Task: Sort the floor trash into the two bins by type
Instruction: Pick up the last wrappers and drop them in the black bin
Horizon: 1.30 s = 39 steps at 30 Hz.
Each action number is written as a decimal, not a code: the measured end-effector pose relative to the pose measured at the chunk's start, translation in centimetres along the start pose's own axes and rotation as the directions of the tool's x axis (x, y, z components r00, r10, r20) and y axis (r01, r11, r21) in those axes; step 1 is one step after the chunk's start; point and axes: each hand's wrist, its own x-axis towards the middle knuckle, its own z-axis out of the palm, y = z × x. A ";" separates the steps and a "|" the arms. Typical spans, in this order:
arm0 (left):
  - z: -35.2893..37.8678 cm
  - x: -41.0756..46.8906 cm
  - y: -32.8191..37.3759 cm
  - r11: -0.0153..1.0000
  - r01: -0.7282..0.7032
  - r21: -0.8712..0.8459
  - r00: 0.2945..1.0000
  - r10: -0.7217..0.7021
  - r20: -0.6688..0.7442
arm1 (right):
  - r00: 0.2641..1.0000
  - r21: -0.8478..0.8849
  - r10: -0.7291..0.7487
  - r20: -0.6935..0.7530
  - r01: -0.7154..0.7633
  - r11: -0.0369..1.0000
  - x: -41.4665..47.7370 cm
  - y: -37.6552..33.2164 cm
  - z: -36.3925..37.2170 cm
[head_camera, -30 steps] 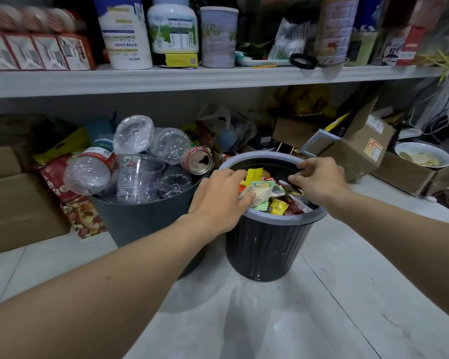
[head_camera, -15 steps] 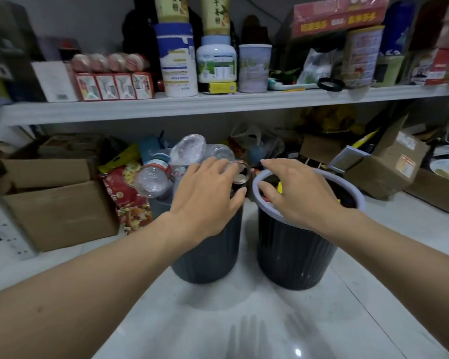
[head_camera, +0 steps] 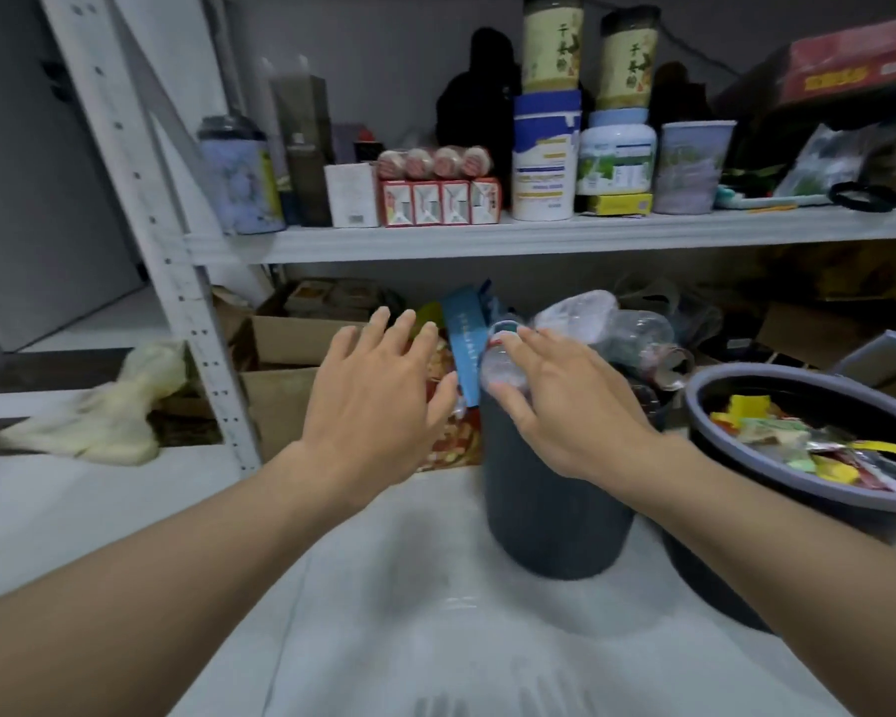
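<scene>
Two dark ribbed bins stand on the pale floor. The left bin (head_camera: 549, 514) is heaped with clear plastic bottles (head_camera: 637, 333) and a can. The right bin (head_camera: 746, 473), with a grey rim, holds colourful wrappers (head_camera: 777, 437). My left hand (head_camera: 378, 401) hovers with spread fingers to the left of the left bin, holding nothing. My right hand (head_camera: 565, 406) is flat with straight fingers in front of the left bin's near rim, beside a bottle with a red cap (head_camera: 497, 354); whether it touches the bottle is unclear. The view is blurred.
A white metal shelf (head_camera: 487, 240) crowded with jars, tubs and boxes runs above the bins. Cardboard boxes (head_camera: 280, 375) and a red snack bag (head_camera: 451, 437) sit under it. A pale cloth (head_camera: 104, 421) lies at the left by the shelf post (head_camera: 192, 323).
The view has swung to the left, so both bins now sit further right. Both hands have left the wrapper bin and moved left; the right hand is now at the bottle bin.
</scene>
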 end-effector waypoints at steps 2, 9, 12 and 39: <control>-0.4 -1.8 -3.2 0.999 0.039 0.028 0.999 -0.038 -0.013 | 1.000 0.024 -0.016 0.001 0.016 1.000 0.9 -3.7 1.0; -1.1 -7.5 -14.5 0.979 0.201 0.030 0.979 -0.201 0.017 | 0.993 0.079 -0.118 -0.013 0.119 0.990 3.6 -17.1 4.0; -1.1 -10.3 -19.3 0.966 0.252 0.060 0.968 -0.252 -0.002 | 0.984 0.065 -0.176 0.013 0.174 0.983 4.4 -22.9 5.2; -2.9 -44.6 -49.5 0.634 0.711 0.304 0.613 -0.771 0.172 | 0.670 0.210 -0.689 0.278 0.657 0.724 -3.6 -67.6 16.9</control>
